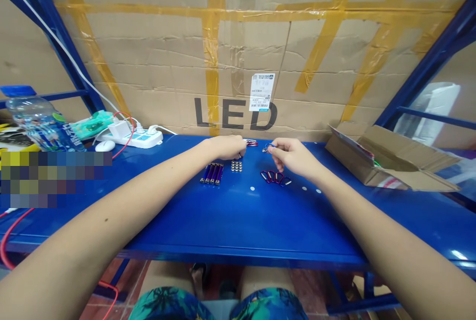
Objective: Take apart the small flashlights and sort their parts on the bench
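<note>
My right hand (289, 155) pinches a small blue carabiner (268, 147) with a bit of metal at its end, raised over the blue table (238, 216). Below it lies a row of several carabiners (275, 178) in purple, red and blue. My left hand (231, 148) is closed, fingers curled down at the table; whatever is in them is hidden. Just beyond its fingertips is a small bunch of red and silver pieces (251, 142). Small silver button cells (236, 166) stand in a grid below that hand, and several blue and purple metal tubes (212, 174) lie side by side.
An open cardboard box (386, 156) sits at the right. At the left are a white power strip (137, 137), a red cable (130, 136) and a water bottle (39, 119). A large taped carton (159, 67) stands behind the table. Small white discs (252, 188) dot the surface.
</note>
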Demonstrator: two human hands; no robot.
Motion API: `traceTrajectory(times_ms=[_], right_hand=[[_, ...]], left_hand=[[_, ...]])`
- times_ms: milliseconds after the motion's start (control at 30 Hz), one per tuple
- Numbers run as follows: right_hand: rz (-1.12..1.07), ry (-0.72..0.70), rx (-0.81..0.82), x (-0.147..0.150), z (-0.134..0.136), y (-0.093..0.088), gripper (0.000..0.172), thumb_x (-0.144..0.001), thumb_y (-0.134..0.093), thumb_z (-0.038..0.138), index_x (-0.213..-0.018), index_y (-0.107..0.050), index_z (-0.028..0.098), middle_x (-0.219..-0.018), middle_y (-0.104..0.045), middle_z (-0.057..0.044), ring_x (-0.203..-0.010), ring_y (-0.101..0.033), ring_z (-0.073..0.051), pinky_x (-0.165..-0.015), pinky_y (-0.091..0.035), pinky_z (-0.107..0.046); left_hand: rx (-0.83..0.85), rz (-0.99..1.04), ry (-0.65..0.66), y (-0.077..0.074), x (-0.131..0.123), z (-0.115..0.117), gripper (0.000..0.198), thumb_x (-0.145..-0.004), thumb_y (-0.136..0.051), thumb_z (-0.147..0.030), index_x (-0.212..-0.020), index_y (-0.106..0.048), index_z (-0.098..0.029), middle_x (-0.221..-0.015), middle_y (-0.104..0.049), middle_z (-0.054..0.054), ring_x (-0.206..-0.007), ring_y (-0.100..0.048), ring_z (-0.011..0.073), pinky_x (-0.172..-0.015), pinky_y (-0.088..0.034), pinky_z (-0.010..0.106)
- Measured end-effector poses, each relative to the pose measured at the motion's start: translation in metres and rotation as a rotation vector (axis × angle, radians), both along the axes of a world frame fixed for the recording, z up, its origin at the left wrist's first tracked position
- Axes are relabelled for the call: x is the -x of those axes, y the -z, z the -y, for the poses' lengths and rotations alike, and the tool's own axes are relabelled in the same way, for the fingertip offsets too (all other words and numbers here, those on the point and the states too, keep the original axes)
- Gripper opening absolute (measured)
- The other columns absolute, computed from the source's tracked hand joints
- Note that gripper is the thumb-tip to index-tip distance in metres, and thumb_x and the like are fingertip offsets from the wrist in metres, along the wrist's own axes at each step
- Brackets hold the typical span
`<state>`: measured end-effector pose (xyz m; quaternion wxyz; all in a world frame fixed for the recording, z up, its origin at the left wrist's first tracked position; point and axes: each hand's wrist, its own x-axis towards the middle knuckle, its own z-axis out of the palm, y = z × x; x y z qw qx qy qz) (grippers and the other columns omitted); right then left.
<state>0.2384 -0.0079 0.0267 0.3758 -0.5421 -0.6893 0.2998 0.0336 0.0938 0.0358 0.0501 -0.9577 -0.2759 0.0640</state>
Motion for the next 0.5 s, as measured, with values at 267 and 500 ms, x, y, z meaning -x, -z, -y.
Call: traceTrajectory(times_ms=[267,500], right_hand=[[0.01,0.004,0.02,0.001,0.001,-0.002,0.02,-0.093,-0.052,0.02,-0.073,-0.054,0.019,-0.049,-0.054,0.004,-0.039,-0.05,-0.009,-0.043,-0.042,-0.023],[0.036,0.003,0.021,0.002,0.002,-0.002,0.02,-0.094,-0.052,0.019,-0.074,-0.053,0.019,-0.05,-0.054,0.003,-0.041,-0.05,-0.01,-0.044,-0.042,-0.023]], left_hand=[[0.02,-0.03,-0.064,-0.003,0.002,0.0,0.021,-0.083,-0.057,-0.016,-0.092,-0.076,-0.017,-0.083,-0.066,0.007,-0.062,-0.051,0.0137,-0.058,-0.038,0.027],[0.007,-0.017,-0.058,-0.006,0.01,0.003,0.018,-0.082,-0.056,-0.014,-0.082,-0.074,-0.016,-0.073,-0.061,0.005,-0.056,-0.044,0.0111,-0.056,-0.034,0.027]])
